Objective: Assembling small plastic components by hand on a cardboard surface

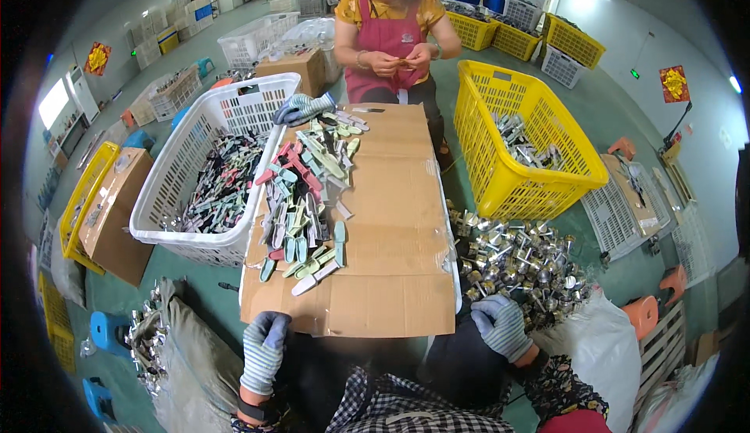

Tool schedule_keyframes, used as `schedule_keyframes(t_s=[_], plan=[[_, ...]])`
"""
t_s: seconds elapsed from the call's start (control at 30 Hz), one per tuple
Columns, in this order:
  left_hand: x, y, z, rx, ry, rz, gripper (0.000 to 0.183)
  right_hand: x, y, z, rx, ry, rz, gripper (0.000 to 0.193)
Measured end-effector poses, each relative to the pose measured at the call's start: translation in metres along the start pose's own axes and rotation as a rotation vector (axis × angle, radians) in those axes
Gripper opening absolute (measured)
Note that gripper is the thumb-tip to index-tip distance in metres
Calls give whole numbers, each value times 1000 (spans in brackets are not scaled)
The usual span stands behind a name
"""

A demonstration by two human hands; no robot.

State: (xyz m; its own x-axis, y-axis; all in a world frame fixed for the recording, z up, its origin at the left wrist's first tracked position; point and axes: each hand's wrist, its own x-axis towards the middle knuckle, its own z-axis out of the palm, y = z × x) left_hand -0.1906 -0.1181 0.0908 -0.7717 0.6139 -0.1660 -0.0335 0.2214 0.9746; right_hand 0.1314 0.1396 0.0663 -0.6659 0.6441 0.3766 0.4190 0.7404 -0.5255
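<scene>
My left hand (266, 347), in a striped knit work glove, rests at the near left corner of a cardboard-topped table (391, 238) with its fingers loosely bent and nothing visible in them. Over my right knee, just off the near right corner, lies my right hand (501, 328) in a matching glove, fingers apart and holding nothing. A loose heap of long plastic clip pieces (301, 199) in pink, green and grey covers the tabletop's left side. A spare pair of gloves (305, 108) sits at the far left corner.
Left of the table stands a white crate (269, 89) of small plastic pieces; at right is a yellow crate (500, 187) with grey pieces. Round-headed metal parts (523, 265) are heaped below it, beside a white sack (598, 347). Opposite sits a person (391, 42), hands together.
</scene>
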Motion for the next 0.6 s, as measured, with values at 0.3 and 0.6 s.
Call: schedule_keyframes(t_s=[0.3,0.6], plan=[[2,-16,-5,-33,72,27,19,2,2,2,-25,8,-28,12],[4,-20,-2,-44,69,13,18,3,0,1,13,2,-6,12]])
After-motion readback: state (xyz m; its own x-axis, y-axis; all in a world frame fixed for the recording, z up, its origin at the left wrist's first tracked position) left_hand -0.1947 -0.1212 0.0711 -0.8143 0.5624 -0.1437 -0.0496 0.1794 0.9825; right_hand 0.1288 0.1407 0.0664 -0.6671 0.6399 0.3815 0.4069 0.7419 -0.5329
